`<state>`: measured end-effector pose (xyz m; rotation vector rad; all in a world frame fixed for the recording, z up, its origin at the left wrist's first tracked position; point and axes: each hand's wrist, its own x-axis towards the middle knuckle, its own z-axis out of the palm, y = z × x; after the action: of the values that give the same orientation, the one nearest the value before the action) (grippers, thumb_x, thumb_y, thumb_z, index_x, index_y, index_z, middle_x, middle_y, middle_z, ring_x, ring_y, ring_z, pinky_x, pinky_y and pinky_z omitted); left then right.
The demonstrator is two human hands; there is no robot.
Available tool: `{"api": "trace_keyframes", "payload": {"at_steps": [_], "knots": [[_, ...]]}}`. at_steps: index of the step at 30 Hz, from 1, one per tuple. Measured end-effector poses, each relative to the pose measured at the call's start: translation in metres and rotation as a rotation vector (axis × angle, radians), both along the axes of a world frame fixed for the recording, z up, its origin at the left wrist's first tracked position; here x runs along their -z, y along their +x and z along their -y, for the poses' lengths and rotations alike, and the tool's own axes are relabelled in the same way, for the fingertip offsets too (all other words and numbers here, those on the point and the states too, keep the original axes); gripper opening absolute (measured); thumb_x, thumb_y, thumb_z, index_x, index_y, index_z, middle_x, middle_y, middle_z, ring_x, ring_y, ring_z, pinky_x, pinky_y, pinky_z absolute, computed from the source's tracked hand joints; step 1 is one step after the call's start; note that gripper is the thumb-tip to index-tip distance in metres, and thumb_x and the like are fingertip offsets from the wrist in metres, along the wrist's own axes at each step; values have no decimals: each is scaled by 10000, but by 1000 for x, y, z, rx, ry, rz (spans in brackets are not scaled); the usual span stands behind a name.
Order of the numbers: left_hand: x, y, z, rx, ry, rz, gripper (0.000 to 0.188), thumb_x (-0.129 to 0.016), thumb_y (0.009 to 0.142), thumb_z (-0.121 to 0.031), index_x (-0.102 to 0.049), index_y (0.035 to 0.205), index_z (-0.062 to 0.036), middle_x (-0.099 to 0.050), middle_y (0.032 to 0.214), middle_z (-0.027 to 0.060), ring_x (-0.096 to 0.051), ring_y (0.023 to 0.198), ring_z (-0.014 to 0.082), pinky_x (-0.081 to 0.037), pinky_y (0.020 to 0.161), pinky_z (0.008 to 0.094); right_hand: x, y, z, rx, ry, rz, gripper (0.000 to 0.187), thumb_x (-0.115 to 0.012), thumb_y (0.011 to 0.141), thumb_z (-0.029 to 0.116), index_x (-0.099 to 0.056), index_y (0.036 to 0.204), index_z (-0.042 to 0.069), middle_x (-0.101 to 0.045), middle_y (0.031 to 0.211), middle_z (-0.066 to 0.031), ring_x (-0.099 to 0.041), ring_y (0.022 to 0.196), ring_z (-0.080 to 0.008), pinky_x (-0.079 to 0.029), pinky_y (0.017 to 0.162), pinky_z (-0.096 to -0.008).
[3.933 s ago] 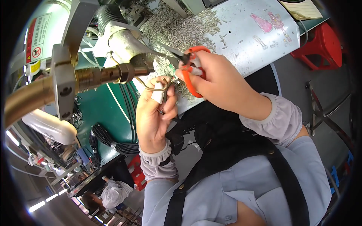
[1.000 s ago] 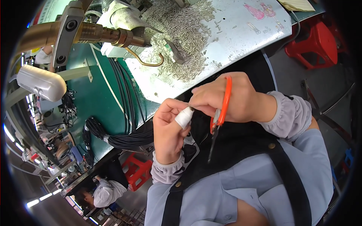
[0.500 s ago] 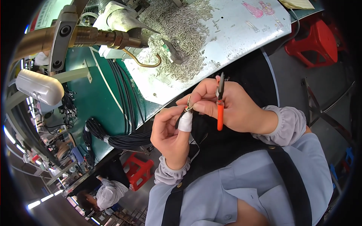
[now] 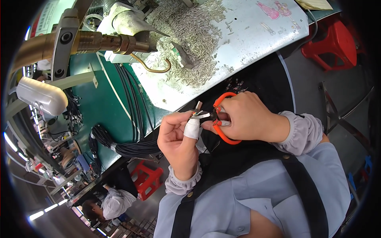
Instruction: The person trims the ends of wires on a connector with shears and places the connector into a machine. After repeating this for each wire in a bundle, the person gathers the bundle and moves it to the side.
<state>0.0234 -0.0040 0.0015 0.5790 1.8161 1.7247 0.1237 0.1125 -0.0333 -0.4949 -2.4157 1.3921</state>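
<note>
pale worktop (image 4: 262,47), loose metal slivers (image 4: 194,35), overhanging brass pipe (image 4: 90,42), left hand (image 4: 177,139) pinching small part (image 4: 199,106), right hand (image 4: 252,119) curled round orange-handled scissors (image 4: 214,115)

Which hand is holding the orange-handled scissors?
The right hand grips the orange-handled scissors; the left hand instead pinches a small metal-tipped piece.

On your right stands a red stool (image 4: 334,47), and pink stickers (image 4: 269,11) mark the pale plate (image 4: 254,49) ahead. To your left, coiled black cables (image 4: 133,149) lie at a green tabletop's (image 4: 97,109) edge; beyond, a person (image 4: 117,204) is near another red stool (image 4: 147,181).
</note>
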Motion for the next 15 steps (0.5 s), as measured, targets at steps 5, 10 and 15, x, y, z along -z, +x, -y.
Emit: {"api": "trace_keyframes", "payload": {"at_steps": [5, 10, 15], "knots": [[-5, -27, -19, 61, -232, 42, 115, -543, 785, 3, -512, 896, -2, -481, 662, -21, -352, 473, 3, -247, 403, 140, -7, -4, -16, -184, -689, 229, 311, -613, 775, 222, -464, 601, 12, -468, 437, -48, -508, 399, -104, -341, 356, -248], [4, -70, -54, 203, 86, 616, 83, -526, 803, -33, -517, 885, -20, -426, 619, -37, -278, 429, 5, -181, 356, 153, -3, -11, -27, 92, -1076, -69, 227, -545, 819, 169, -475, 686, -2, -488, 487, -32, -500, 417, -86, -344, 354, -219], [7, -87, -84, 143, 78, 553, 67, -516, 812, -48, -521, 876, -26, -396, 600, -41, -247, 421, 11, -152, 341, 159, -19, -52, -70, 236, -633, -166, 181, -527, 815, 141, -475, 724, -6, -487, 534, -35, -472, 422, -76, -362, 371, -211]]}}
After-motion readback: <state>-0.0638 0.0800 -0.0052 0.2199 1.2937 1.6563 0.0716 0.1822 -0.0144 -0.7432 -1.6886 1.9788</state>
